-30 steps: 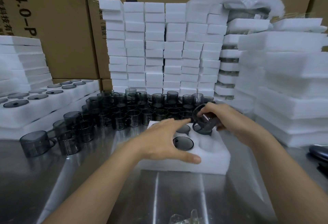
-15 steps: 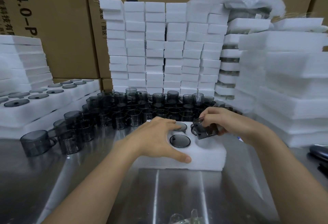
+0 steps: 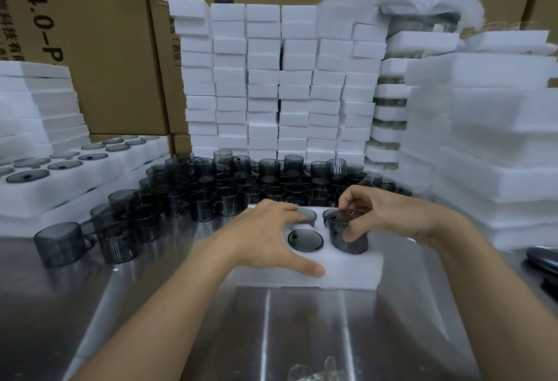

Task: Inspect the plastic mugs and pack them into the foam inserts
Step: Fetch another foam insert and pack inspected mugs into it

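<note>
A white foam insert (image 3: 350, 272) lies on the steel table in front of me. My left hand (image 3: 268, 238) rests flat on its left part, fingers spread, thumb along the near side. My right hand (image 3: 380, 214) grips a smoky grey plastic mug (image 3: 347, 237), upside down, partly sunk into the insert's near right hole. Another inverted mug (image 3: 305, 239) sits flush in the near middle hole. Two more mug bottoms show in the back holes, partly hidden by my fingers. A crowd of loose grey mugs (image 3: 241, 187) stands behind the insert.
Filled foam inserts (image 3: 60, 175) lie at the left, with foam stacks above them. Tall stacks of foam blocks (image 3: 271, 84) rise at the back and foam sheets (image 3: 489, 145) at the right, before cardboard boxes. A dark object (image 3: 543, 257) lies at the right edge. Crumpled clear plastic (image 3: 314, 373) lies near me.
My right hand turned the mug upside down and lowered it from above the insert into the near right hole. My left hand settled flat on the insert.
</note>
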A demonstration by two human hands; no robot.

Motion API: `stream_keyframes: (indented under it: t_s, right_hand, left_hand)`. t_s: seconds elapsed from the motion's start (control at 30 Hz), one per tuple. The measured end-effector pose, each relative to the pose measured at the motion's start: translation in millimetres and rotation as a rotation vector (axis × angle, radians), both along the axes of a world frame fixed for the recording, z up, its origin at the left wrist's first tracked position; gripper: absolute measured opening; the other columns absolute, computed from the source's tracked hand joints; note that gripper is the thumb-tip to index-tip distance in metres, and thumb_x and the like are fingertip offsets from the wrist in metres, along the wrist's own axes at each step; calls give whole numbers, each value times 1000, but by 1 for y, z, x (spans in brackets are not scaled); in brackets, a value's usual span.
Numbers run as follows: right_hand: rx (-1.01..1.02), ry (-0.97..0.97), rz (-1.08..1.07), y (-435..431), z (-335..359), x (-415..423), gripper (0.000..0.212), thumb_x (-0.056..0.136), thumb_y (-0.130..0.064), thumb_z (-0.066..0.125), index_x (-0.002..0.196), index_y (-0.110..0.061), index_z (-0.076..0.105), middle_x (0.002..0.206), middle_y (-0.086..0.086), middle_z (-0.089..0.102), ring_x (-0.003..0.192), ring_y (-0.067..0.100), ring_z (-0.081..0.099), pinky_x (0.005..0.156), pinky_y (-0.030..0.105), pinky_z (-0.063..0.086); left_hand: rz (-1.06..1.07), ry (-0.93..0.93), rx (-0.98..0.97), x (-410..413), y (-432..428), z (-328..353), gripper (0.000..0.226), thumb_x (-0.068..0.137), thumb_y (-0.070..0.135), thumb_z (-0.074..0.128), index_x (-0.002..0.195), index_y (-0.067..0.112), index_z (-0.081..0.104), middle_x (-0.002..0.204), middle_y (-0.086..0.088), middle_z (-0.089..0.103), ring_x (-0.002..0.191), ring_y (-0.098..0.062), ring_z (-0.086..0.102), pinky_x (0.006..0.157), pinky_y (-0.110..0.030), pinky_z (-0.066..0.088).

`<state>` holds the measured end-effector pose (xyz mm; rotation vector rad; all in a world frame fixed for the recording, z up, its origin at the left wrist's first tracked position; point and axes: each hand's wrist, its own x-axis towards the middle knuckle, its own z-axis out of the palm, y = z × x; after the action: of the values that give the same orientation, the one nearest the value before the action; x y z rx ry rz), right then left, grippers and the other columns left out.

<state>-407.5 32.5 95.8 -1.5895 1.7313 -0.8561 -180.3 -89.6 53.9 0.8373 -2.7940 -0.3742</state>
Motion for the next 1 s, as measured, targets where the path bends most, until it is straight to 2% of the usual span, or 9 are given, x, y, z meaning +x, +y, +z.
stream_keyframes:
  t_s: [0.07,0.17,0.33,0.5,0.67,0.83,1.0]
  right_hand:
    - [2,-14,14,2,0,-3,54,56,-22,89,102,-16,61,84,-6,61,83,14,54,77,28,41]
    - [15,19,32,4,0,-6,59,54,-23,93,102,-17,60,87,-3,61,84,15,53,81,34,38]
    - [53,90,29,8,3,-5,63,55,-27,95,106,-18,60,95,-1,64,89,15,55,86,37,40]
    - [90,98,22,12,6,-5,59,56,-28,95,105,-21,62,90,-9,66,90,14,57,89,35,40]
    - [111,67,8,12,7,-6,58,58,-26,93,108,-19,65,95,-5,67,95,17,56,90,37,39]
    - [117,132,-11,11,8,-5,60,53,-39,92,107,-20,72,93,-8,67,89,13,57,82,33,40]
    - [109,243,-28,9,10,-1,57,46,-49,94,96,-33,72,103,2,71,86,11,59,83,35,42]
  left_hand:
    - [1,1,5,0,-1,0,122,49,102,68,156,49,45,166,28,32,152,1,18,128,-41,25]
    - [3,0,4,0,-2,-1,124,47,103,66,157,49,44,167,26,31,154,-2,19,129,-43,25]
    - [5,-12,4,-2,-3,-2,125,46,104,63,157,51,43,168,26,29,154,-1,17,130,-45,22]
    - [7,-14,8,-2,-3,-3,124,46,104,63,156,51,43,168,27,29,153,0,16,130,-46,21]
    - [8,-24,14,-2,-3,-3,124,47,105,62,157,50,42,168,27,27,154,1,14,131,-47,20]
    - [7,-34,20,-1,0,-1,124,48,103,62,157,49,42,169,26,26,155,0,14,131,-48,19]
    - [9,-39,15,-1,1,-1,121,51,101,65,157,49,41,170,26,25,155,1,12,129,-44,19]
